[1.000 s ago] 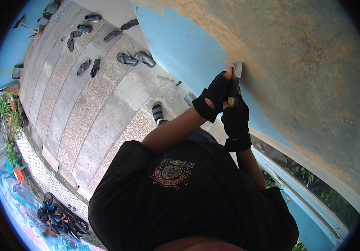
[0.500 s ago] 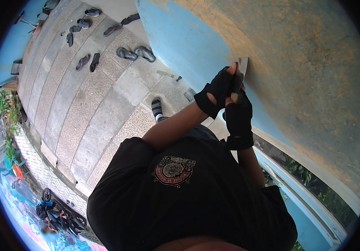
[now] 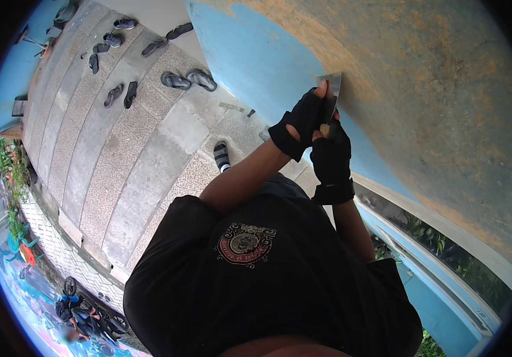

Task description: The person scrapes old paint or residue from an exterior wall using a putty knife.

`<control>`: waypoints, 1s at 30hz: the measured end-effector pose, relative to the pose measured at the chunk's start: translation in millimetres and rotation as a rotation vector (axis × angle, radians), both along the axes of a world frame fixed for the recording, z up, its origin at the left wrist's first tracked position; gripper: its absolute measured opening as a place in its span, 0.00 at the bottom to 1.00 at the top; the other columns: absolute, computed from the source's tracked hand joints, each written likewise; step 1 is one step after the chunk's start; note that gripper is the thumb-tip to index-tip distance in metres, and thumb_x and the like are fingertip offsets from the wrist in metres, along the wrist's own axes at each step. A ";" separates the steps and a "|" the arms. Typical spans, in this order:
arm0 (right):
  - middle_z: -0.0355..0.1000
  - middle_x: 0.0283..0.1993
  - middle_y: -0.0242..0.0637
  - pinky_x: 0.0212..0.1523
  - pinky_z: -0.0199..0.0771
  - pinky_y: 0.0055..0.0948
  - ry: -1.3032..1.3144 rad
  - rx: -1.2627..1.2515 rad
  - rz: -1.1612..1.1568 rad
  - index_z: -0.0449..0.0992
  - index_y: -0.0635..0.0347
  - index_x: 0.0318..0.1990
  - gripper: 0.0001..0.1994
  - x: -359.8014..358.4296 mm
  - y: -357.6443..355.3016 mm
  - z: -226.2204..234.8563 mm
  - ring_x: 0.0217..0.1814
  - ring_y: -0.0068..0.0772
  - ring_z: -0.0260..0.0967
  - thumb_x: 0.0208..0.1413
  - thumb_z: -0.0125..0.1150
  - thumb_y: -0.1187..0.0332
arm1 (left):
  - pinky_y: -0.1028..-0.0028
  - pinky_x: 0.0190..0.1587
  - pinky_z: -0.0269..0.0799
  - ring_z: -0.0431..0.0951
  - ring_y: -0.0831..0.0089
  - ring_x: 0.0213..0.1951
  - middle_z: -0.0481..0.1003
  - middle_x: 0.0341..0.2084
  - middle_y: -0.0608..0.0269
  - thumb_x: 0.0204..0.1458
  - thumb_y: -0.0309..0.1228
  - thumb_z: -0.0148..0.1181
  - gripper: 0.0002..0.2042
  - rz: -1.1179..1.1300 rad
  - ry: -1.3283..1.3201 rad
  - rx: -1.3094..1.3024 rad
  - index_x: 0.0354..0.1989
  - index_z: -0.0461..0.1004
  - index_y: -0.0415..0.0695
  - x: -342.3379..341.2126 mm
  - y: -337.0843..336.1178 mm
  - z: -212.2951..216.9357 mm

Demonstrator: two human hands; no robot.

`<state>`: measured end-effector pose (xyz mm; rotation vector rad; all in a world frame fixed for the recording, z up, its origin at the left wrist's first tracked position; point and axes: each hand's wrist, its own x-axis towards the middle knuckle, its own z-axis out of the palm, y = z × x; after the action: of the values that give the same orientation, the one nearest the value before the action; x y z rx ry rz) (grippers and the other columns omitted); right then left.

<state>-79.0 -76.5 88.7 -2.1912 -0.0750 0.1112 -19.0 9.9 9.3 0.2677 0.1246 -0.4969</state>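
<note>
Both my hands wear black fingerless gloves and come together on a scraper (image 3: 332,90) with a wide, thin metal blade. My right hand (image 3: 332,156) is wrapped round its handle, of which a pale brown bit shows. Beside it, my left hand (image 3: 303,119) grips the scraper higher up, a bare finger lying along the blade. The blade's far edge meets the wall (image 3: 422,95), near the border between light blue paint and a bare, grey-brown, patchy surface. Most of the handle is hidden by my gloves.
Several pairs of sandals (image 3: 175,80) lie on the striped paved floor (image 3: 131,184). A greenish strip (image 3: 231,107) and a small black object (image 3: 251,113) lie near the wall's foot. To the right runs a ledge (image 3: 399,196) with plants behind. A person with a motorbike (image 3: 92,318) is at lower left.
My hands and the scraper have shifted slightly left and up in the picture. The blade is turned so more of its flat face shows. The whole view has moved a little too.
</note>
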 end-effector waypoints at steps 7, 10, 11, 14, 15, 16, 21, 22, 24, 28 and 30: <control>0.73 0.31 0.31 0.26 0.69 0.26 -0.069 -0.030 0.008 0.73 0.64 0.50 0.14 7.8 -0.8 -18.4 0.26 0.23 0.70 0.56 0.56 0.75 | 0.67 0.29 0.74 0.75 0.67 0.26 0.72 0.24 0.63 0.57 0.61 0.52 0.25 0.048 -0.043 0.078 0.29 0.68 0.49 8.2 6.8 -10.7; 0.75 0.33 0.37 0.33 0.73 0.30 -0.160 -0.091 0.010 0.72 0.64 0.53 0.16 1.3 2.4 -10.8 0.32 0.30 0.73 0.55 0.56 0.75 | 0.67 0.29 0.74 0.75 0.68 0.26 0.70 0.22 0.65 0.58 0.61 0.51 0.25 0.023 -0.032 0.060 0.28 0.67 0.50 3.3 2.9 -6.0; 0.75 0.33 0.40 0.36 0.73 0.32 -0.018 -0.004 -0.029 0.72 0.64 0.53 0.17 -2.9 -3.4 -10.6 0.34 0.34 0.74 0.55 0.56 0.74 | 0.67 0.29 0.74 0.75 0.68 0.25 0.70 0.22 0.65 0.58 0.61 0.51 0.25 0.079 -0.036 0.131 0.27 0.66 0.50 -0.1 -3.9 -5.9; 0.76 0.36 0.43 0.39 0.74 0.34 -0.032 0.041 -0.046 0.72 0.63 0.54 0.18 6.2 5.8 -11.5 0.37 0.39 0.75 0.55 0.56 0.73 | 0.68 0.29 0.74 0.74 0.68 0.25 0.68 0.21 0.67 0.57 0.62 0.51 0.25 0.100 -0.021 0.111 0.27 0.65 0.51 9.9 2.5 -8.6; 0.77 0.38 0.42 0.40 0.74 0.33 -0.023 -0.067 0.002 0.71 0.64 0.55 0.19 14.2 10.9 -14.2 0.38 0.37 0.75 0.55 0.56 0.73 | 0.68 0.31 0.74 0.74 0.69 0.26 0.68 0.21 0.67 0.57 0.62 0.51 0.25 0.070 -0.021 0.094 0.28 0.65 0.50 15.2 14.0 -10.6; 0.77 0.40 0.41 0.42 0.75 0.33 -0.014 -0.175 0.050 0.71 0.64 0.56 0.19 17.6 13.3 -15.0 0.40 0.36 0.76 0.56 0.55 0.73 | 0.67 0.33 0.74 0.74 0.69 0.27 0.68 0.21 0.67 0.58 0.62 0.51 0.25 0.040 -0.020 0.076 0.28 0.65 0.50 17.0 19.8 -11.0; 0.77 0.40 0.43 0.40 0.74 0.33 -0.021 0.030 -0.038 0.71 0.63 0.55 0.19 -4.6 1.8 -8.2 0.39 0.36 0.76 0.55 0.56 0.72 | 0.68 0.29 0.73 0.73 0.69 0.27 0.67 0.21 0.65 0.56 0.62 0.53 0.25 0.109 -0.048 0.180 0.28 0.64 0.51 -3.3 -3.0 -0.6; 0.77 0.40 0.43 0.40 0.74 0.33 -0.020 0.028 -0.044 0.71 0.63 0.55 0.19 -1.3 5.6 -9.5 0.39 0.36 0.76 0.55 0.56 0.72 | 0.68 0.29 0.73 0.73 0.69 0.27 0.67 0.21 0.65 0.56 0.62 0.53 0.25 0.102 -0.047 0.178 0.28 0.64 0.51 0.9 1.3 -3.2; 0.77 0.41 0.40 0.41 0.74 0.32 -0.026 -0.070 0.005 0.71 0.63 0.56 0.19 9.6 14.8 -14.3 0.40 0.34 0.75 0.55 0.55 0.74 | 0.68 0.32 0.72 0.72 0.70 0.28 0.67 0.21 0.65 0.56 0.62 0.53 0.25 0.052 -0.070 0.095 0.29 0.65 0.50 11.6 16.3 -10.7; 0.75 0.34 0.40 0.38 0.73 0.33 -0.036 0.003 -0.039 0.73 0.64 0.50 0.15 0.5 5.1 -13.8 0.34 0.36 0.74 0.53 0.56 0.74 | 0.68 0.31 0.72 0.72 0.69 0.27 0.68 0.21 0.65 0.57 0.61 0.53 0.25 0.053 -0.071 0.167 0.28 0.65 0.50 2.5 3.8 -9.0; 0.75 0.34 0.41 0.38 0.73 0.33 -0.071 -0.015 -0.048 0.73 0.64 0.50 0.15 -0.6 6.3 -16.0 0.34 0.36 0.74 0.53 0.57 0.74 | 0.68 0.31 0.73 0.73 0.69 0.27 0.69 0.22 0.65 0.57 0.62 0.52 0.24 0.028 -0.072 0.206 0.28 0.65 0.51 2.7 8.6 -10.1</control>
<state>-79.6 -70.2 72.7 -2.2103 -0.0616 0.0065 -16.3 18.5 -0.8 0.4844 0.1092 -0.4460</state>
